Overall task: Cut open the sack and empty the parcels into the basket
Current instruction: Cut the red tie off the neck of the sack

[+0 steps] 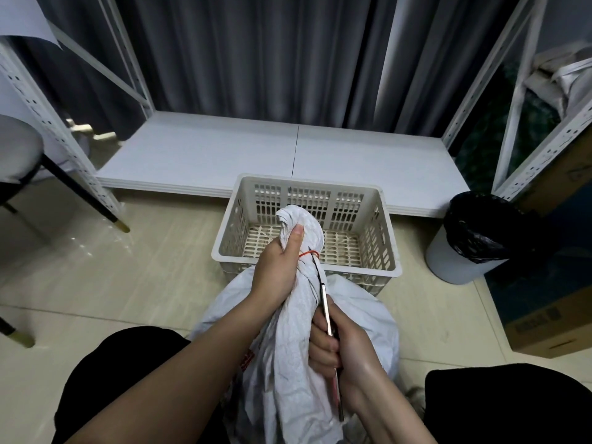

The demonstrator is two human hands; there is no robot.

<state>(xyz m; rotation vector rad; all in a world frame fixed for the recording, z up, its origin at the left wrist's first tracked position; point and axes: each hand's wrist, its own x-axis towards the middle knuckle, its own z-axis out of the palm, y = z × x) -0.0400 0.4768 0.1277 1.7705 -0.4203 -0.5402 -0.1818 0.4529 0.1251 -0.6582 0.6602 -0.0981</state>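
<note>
Two hands work one white sack (288,363) that stands on the floor (144,267) between the person's knees, just in front of one slotted basket (381,251). Left hand (278,270) is clenched around the sack's gathered neck, thumb up on the bunched top, which rises in front of the basket's near wall. One red tie (309,253) circles the neck just beside that hand. Right hand (339,344) is closed on one cutter (325,302), lower down against the sack's right side; its thin dark blade points up along the neck, with the tip at the tie. Inside the basket only bare slotted bottom shows; no parcels are visible, and the sack hides part of the near wall. Behind the basket lies a low white shelf board (256,155) below grey curtains (256,59). One bin (471,238) with a black liner stands near the basket's right side, a cardboard box (551,322) beyond it, and chair legs (86,200) at the left.
</note>
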